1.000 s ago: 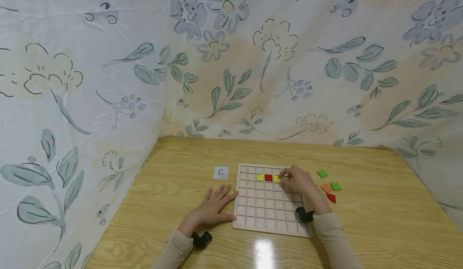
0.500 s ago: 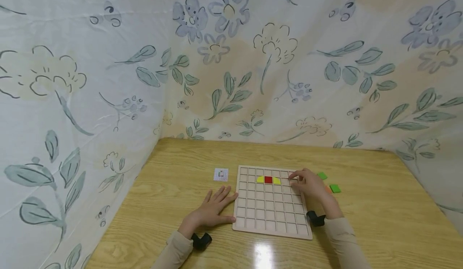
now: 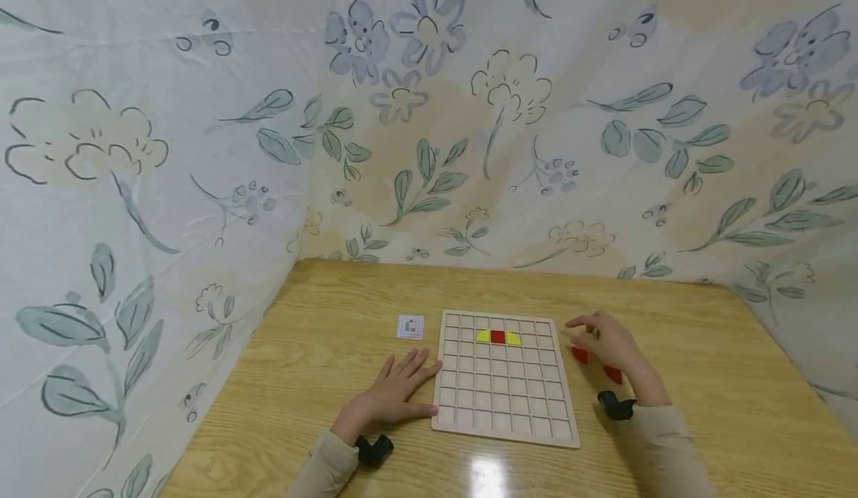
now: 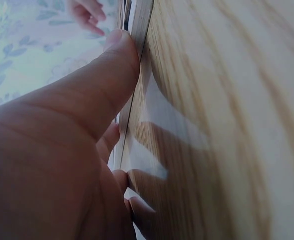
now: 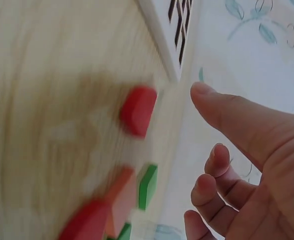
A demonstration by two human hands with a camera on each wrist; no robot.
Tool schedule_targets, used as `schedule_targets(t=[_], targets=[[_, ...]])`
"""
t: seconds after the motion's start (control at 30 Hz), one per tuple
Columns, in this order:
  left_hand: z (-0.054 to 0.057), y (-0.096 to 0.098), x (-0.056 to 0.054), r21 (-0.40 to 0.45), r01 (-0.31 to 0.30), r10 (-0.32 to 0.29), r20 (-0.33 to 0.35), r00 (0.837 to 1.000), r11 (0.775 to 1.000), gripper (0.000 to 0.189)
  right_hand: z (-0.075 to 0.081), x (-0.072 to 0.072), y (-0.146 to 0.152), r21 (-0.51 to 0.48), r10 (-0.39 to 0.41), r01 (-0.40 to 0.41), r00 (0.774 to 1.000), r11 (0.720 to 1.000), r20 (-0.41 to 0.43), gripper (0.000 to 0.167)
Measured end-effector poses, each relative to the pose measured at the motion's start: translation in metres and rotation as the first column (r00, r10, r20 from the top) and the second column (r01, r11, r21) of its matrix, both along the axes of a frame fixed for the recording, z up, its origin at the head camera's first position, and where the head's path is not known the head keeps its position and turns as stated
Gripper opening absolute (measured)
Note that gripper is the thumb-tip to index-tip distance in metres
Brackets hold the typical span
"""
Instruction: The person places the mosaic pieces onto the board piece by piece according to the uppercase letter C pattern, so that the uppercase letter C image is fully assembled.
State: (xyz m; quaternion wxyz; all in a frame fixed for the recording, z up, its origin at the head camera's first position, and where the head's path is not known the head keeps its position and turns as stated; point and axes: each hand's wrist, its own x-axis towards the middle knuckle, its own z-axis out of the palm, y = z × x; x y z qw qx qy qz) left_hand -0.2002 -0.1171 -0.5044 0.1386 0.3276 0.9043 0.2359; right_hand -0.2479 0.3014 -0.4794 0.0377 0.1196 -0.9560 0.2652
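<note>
My left hand (image 3: pixel 392 397) lies spread on the table, its fingertips and thumb touching the left edge of a wooden grid board (image 3: pixel 503 394). Set in one upper row are a red square tile (image 3: pixel 497 336), with a yellow curved tile (image 3: pixel 482 336) on its left and another yellow tile (image 3: pixel 514 339) on its right. Off the board's right side hovers my right hand (image 3: pixel 610 345), fingers loosely bent and holding nothing. Near it in the right wrist view lie a red curved tile (image 5: pixel 138 111), an orange tile (image 5: pixel 121 202), a green tile (image 5: pixel 147 186) and a second red tile (image 5: pixel 87 221).
A small card (image 3: pixel 410 327) with a printed grid pattern lies left of the board. Floral cloth (image 3: pixel 429 148) hangs behind and along the sides of the wooden table (image 3: pixel 335 297).
My right hand has let go of the right yellow tile and moved right, off the board to above the loose tiles. The left hand stays at the board's edge.
</note>
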Motion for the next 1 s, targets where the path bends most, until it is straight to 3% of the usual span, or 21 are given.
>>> schedule_targets(t=[0.37, 1.0], targets=[[0.001, -0.002, 0.001, -0.021, -0.003, 0.003, 0.000, 1.000, 1.000, 0.075, -0.001, -0.004, 0.026, 0.049, -0.017, 0.017, 1.000, 0.999, -0.005, 0.029], [0.001, -0.001, 0.002, -0.015, -0.003, 0.003, 0.001, 1.000, 1.000, 0.075, -0.004, -0.018, 0.058, 0.083, -0.051, 0.040, 0.989, 0.996, 0.138, 0.036]])
